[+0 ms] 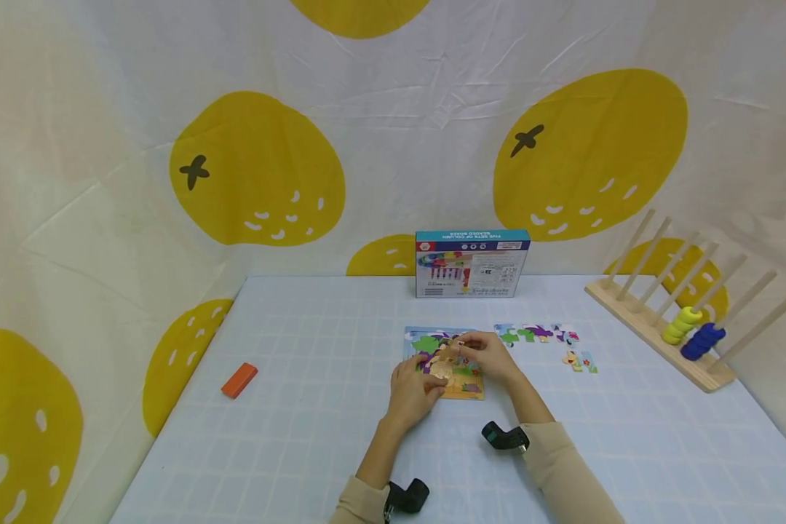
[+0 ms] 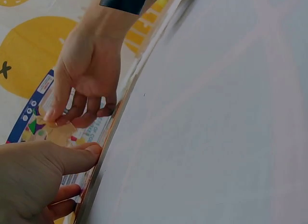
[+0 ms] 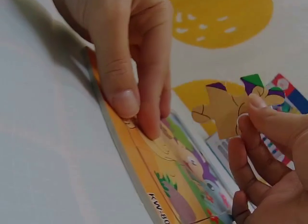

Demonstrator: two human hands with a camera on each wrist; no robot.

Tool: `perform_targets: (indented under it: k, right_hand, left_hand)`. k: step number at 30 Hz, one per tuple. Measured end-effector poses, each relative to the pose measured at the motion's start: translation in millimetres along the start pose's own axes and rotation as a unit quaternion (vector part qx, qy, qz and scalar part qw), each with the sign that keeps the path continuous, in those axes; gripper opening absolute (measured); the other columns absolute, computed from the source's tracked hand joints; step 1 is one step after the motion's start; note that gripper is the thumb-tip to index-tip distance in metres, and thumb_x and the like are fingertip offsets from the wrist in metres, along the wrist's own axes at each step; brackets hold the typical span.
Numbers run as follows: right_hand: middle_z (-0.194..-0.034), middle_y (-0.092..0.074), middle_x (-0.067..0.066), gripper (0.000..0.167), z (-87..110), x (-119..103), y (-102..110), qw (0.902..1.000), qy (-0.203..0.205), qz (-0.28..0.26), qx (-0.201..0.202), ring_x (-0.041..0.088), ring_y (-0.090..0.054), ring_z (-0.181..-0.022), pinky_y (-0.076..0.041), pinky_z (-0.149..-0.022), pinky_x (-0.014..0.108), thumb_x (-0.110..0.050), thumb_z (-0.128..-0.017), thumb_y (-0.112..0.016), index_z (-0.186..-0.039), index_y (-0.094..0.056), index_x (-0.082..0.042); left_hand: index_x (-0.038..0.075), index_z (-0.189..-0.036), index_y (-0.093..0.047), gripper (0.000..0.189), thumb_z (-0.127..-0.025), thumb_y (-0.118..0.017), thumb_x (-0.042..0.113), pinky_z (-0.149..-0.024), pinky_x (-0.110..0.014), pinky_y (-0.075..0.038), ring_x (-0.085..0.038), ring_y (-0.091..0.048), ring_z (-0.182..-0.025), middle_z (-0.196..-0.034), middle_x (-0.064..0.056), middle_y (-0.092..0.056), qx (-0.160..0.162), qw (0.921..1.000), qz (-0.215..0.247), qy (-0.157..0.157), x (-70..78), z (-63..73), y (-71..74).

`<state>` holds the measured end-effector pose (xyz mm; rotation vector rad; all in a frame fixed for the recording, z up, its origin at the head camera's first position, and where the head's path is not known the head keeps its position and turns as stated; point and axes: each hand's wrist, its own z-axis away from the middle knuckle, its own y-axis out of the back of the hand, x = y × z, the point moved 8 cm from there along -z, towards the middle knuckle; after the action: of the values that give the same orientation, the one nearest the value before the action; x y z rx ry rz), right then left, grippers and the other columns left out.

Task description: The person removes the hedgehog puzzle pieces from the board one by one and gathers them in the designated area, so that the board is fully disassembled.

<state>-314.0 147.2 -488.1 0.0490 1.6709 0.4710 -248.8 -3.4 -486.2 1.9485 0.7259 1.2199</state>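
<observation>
Between thumb and fingertips my right hand (image 1: 487, 355) pinches a tan jigsaw puzzle piece (image 3: 224, 111) with purple and green corners, raised over the puzzle board (image 1: 468, 391). This board, orange-edged with a cartoon picture, lies on the table and is partly hidden by both hands. My left hand (image 1: 411, 393) rests at the board's lower left. In the right wrist view, its thumb and index finger (image 3: 151, 108) reach down straight onto the tan part of the picture. Several loose puzzle pieces (image 1: 538, 333) lie right of the board, with more pieces (image 1: 579, 362) just below them.
Behind the board stands a printed box (image 1: 471, 266). A wooden peg rack (image 1: 661, 338) with yellow beads (image 1: 681, 325) and blue beads (image 1: 702, 342) occupies the right side. Far to the left lies an orange block (image 1: 239, 380). Patterned cloth hangs around the table.
</observation>
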Motion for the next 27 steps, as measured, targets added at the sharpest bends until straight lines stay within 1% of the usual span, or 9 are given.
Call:
perform_targets:
  k: [2, 4, 7, 10, 14, 17, 21, 24, 27]
  right_hand:
    - [-0.094, -0.068, 0.008, 0.027, 3.7, 5, 10, 0.9994, -0.027, -0.008, 0.019, 0.013, -0.060, -0.084, -0.049, -0.076, 0.026, -0.022, -0.088, -0.067, -0.101, -0.067, 0.002]
    - [-0.095, -0.068, 0.006, 0.030, 8.3, 10, 21, 0.9981, -0.046, -0.008, 0.041, 0.013, -0.059, -0.084, -0.049, -0.075, 0.025, -0.024, -0.088, -0.067, -0.103, -0.067, 0.002]
    - [-0.091, -0.069, 0.007, 0.033, 16.0, 16, 40, 0.9969, -0.052, -0.001, 0.059, 0.012, -0.061, -0.079, -0.050, -0.070, 0.025, -0.021, -0.088, -0.066, -0.106, -0.065, 0.007]
    - [-0.087, -0.070, 0.008, 0.035, 25.2, 20, 64, 0.9951, -0.050, 0.014, 0.083, 0.006, -0.063, -0.074, -0.050, -0.065, 0.022, -0.018, -0.088, -0.066, -0.107, -0.062, 0.011]
    - [-0.085, -0.070, 0.008, 0.037, 40.2, 23, 100, 0.9880, -0.053, 0.069, 0.128, -0.002, -0.060, -0.071, -0.048, -0.063, 0.017, -0.018, -0.088, -0.067, -0.110, -0.061, 0.011]
    - [-0.085, -0.070, 0.011, 0.035, 50.8, 23, 120, 0.9792, -0.054, 0.136, 0.140, 0.001, -0.058, -0.071, -0.045, -0.063, 0.017, -0.016, -0.087, -0.067, -0.111, -0.062, 0.009]
    - [-0.084, -0.068, 0.014, 0.030, 60.9, 22, 131, 0.9669, -0.051, 0.215, 0.128, 0.010, -0.055, -0.073, -0.043, -0.063, 0.023, -0.014, -0.088, -0.066, -0.107, -0.063, 0.008]
    - [-0.083, -0.067, 0.014, 0.028, 65.1, 21, 134, 0.9606, -0.047, 0.245, 0.124, 0.013, -0.054, -0.072, -0.043, -0.061, 0.025, -0.012, -0.089, -0.065, -0.107, -0.064, 0.009]
    - [-0.081, -0.065, 0.015, 0.025, 67.2, 20, 135, 0.9565, -0.044, 0.260, 0.125, 0.016, -0.054, -0.071, -0.043, -0.060, 0.027, -0.008, -0.088, -0.063, -0.107, -0.064, 0.010]
  left_hand:
    - [0.021, -0.089, -0.078, 0.009, -0.081, -0.073, 0.024, -0.100, -0.055, -0.032, -0.033, -0.046, -0.120, -0.129, -0.013, -0.055, 0.001, 1.0000, 0.000, 0.000, 0.1, 0.1, 0.0]
    - [0.021, -0.089, -0.078, 0.010, -0.081, -0.073, 0.024, -0.101, -0.054, -0.031, -0.033, -0.046, -0.120, -0.129, -0.013, -0.054, 0.000, 1.0000, 0.001, 0.004, 0.2, -0.3, -0.3]
    - [0.021, -0.090, -0.078, 0.010, -0.082, -0.072, 0.024, -0.103, -0.053, -0.030, -0.031, -0.044, -0.122, -0.130, -0.012, -0.054, -0.006, 0.9999, 0.002, 0.015, -0.1, -0.7, -1.4]
    - [0.021, -0.091, -0.078, 0.010, -0.083, -0.072, 0.024, -0.104, -0.052, -0.029, -0.030, -0.043, -0.124, -0.131, -0.011, -0.053, -0.010, 0.9997, 0.004, 0.023, -0.5, -0.8, -2.0]
    - [0.020, -0.091, -0.077, 0.011, -0.083, -0.071, 0.025, -0.105, -0.052, -0.028, -0.030, -0.043, -0.125, -0.132, -0.011, -0.053, -0.011, 0.9995, 0.005, 0.030, -0.8, -0.5, -1.5]
    - [0.020, -0.091, -0.077, 0.011, -0.084, -0.071, 0.025, -0.105, -0.052, -0.028, -0.030, -0.043, -0.125, -0.132, -0.011, -0.053, -0.012, 0.9994, 0.006, 0.032, -1.1, 0.0, -0.8]
    - [0.020, -0.091, -0.077, 0.010, -0.083, -0.072, 0.024, -0.105, -0.053, -0.028, -0.031, -0.043, -0.125, -0.133, -0.011, -0.052, -0.012, 0.9994, 0.012, 0.032, -2.1, 0.5, -0.7]
    - [0.019, -0.090, -0.077, 0.010, -0.083, -0.072, 0.024, -0.105, -0.053, -0.028, -0.031, -0.042, -0.125, -0.133, -0.010, -0.052, -0.013, 0.9992, 0.016, 0.034, -3.0, 0.6, -0.9]
    - [0.019, -0.090, -0.077, 0.010, -0.083, -0.072, 0.024, -0.105, -0.054, -0.028, -0.031, -0.042, -0.125, -0.133, -0.011, -0.052, -0.011, 0.9993, 0.019, 0.032, -2.3, 0.4, -0.6]
